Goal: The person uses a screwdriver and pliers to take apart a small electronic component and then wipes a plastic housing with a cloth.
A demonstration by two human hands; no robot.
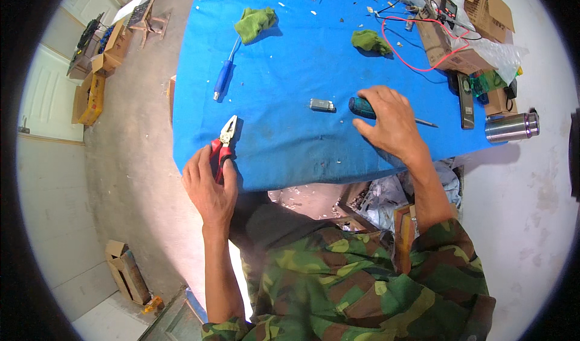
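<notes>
1. Left hand [209, 183]: closed around the handles of red-handled pliers [227, 134], their nose pointing away.
2. Right hand [389, 123]: half-curled over a dark-handled screwdriver [360, 106]; I cannot tell how firmly.
3. Between the hands, nearer the right: small metal block [322, 105].
4. Right of the right hand: steel flask [507, 128], contents hidden.
5. Beyond the right hand: cardboard box [430, 39], plastic film [504, 56] beside it.
</notes>
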